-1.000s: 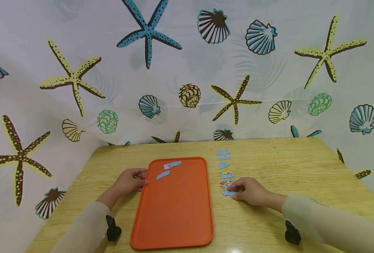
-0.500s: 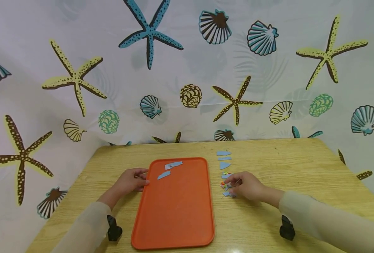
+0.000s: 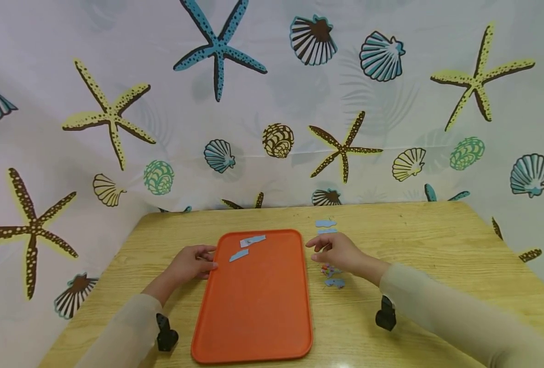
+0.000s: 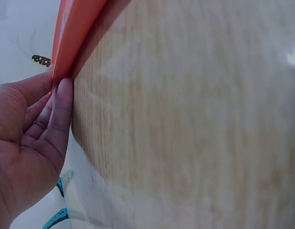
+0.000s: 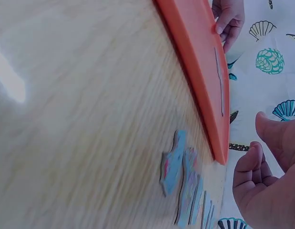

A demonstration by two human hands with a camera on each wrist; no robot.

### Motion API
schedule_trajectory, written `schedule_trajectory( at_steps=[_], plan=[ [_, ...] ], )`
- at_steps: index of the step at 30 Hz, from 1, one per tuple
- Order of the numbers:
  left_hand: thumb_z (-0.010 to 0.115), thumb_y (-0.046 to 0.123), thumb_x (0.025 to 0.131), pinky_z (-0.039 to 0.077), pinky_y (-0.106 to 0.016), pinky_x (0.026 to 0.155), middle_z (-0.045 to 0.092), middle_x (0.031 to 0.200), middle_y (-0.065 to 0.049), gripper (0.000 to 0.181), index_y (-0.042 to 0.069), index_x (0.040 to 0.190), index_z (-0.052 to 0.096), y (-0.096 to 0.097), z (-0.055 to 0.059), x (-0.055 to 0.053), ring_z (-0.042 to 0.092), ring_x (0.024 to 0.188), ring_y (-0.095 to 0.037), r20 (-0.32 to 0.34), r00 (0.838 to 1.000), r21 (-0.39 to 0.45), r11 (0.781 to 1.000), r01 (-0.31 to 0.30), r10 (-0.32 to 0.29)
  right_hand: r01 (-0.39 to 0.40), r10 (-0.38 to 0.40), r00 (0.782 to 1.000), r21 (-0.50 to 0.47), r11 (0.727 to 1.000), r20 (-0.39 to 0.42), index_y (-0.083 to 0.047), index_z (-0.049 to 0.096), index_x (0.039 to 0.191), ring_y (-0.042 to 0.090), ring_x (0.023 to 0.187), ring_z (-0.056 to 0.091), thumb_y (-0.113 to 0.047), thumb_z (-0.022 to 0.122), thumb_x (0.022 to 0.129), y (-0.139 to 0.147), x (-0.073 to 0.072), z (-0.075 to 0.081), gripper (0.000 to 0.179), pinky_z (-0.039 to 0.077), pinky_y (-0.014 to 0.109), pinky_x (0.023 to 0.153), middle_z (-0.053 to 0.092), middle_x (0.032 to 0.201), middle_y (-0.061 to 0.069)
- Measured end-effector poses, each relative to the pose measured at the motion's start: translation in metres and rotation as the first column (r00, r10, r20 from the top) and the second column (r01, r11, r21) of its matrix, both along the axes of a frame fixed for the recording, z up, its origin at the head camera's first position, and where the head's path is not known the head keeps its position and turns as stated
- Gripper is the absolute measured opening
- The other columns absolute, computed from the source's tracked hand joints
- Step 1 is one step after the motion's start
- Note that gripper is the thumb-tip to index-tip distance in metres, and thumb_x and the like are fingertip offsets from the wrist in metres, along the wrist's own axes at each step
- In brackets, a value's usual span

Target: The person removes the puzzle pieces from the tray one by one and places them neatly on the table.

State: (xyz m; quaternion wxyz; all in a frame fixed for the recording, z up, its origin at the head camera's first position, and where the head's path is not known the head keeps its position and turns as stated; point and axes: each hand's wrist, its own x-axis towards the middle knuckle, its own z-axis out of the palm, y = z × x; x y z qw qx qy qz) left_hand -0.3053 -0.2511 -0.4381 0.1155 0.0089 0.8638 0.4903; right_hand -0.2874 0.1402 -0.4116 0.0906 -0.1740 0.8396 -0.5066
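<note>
An orange tray (image 3: 253, 306) lies on the table, and my left hand (image 3: 190, 263) pinches its left rim between thumb and fingers. Up close in the left wrist view, the left hand (image 4: 35, 126) has the thumb and fingertips at the tray's edge. Two light-blue flat pieces, one (image 3: 252, 240) above another (image 3: 239, 255), lie in the tray's far part. My right hand (image 3: 338, 251) hovers right of the tray, over a column of flat puzzle-like pieces, hiding some. In the right wrist view, the right hand (image 5: 269, 174) shows a gap between thumb and fingers, nothing held.
Light-blue pieces (image 3: 325, 223) lie at the column's far end. A colourful-printed piece (image 3: 329, 270) and a blue one (image 3: 334, 282) are at its near end. The wooden table (image 3: 419, 235) meets a seashell-patterned cloth (image 3: 272, 102) behind it.
My right hand has moved forward and left from the near pieces toward the column's middle, uncovering the near pieces. My left hand stays at the tray's rim.
</note>
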Motion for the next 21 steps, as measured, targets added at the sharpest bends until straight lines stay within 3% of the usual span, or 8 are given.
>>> schedule_trajectory(
  at_steps=[7, 14, 21],
  plan=[
    [0.067, 0.005, 0.091, 0.058, -0.034, 0.071, 0.058, 0.107, -0.015, 0.053, -0.004, 0.139, 0.048, 0.002, 0.001, 0.0, 0.063, 0.081, -0.019, -0.005, 1.0, -0.01, 1.0, 0.002, -0.002, 0.005, -0.005, 1.0, -0.041, 0.999, -0.003, 0.0, 0.068, 0.117, 0.019, 0.082, 0.057, -0.007, 0.07, 0.089, -0.028, -0.014, -0.004, 0.029, 0.054, 0.038, 0.074, 0.06, 0.099, 0.009],
    [0.068, 0.005, 0.091, 0.058, -0.034, 0.07, 0.058, 0.107, -0.015, 0.053, -0.004, 0.139, 0.048, 0.003, -0.002, 0.0, 0.063, 0.08, -0.02, -0.005, 1.0, -0.004, 1.0, 0.001, -0.001, 0.029, -0.029, 1.0, -0.024, 0.999, -0.006, -0.007, 0.069, 0.118, 0.02, 0.091, 0.057, -0.009, 0.07, 0.09, -0.056, -0.025, -0.001, 0.028, 0.051, 0.034, 0.076, 0.062, 0.105, 0.009],
    [0.067, 0.004, 0.091, 0.058, -0.035, 0.07, 0.058, 0.108, -0.015, 0.052, -0.004, 0.139, 0.048, 0.001, -0.002, 0.001, 0.063, 0.081, -0.02, -0.011, 1.0, 0.0, 1.0, 0.001, -0.001, 0.007, -0.006, 1.0, 0.011, 1.0, -0.026, -0.003, 0.067, 0.121, 0.023, 0.097, 0.058, -0.01, 0.07, 0.091, -0.083, -0.038, 0.0, 0.031, 0.052, 0.036, 0.082, 0.062, 0.114, 0.016]
  ],
)
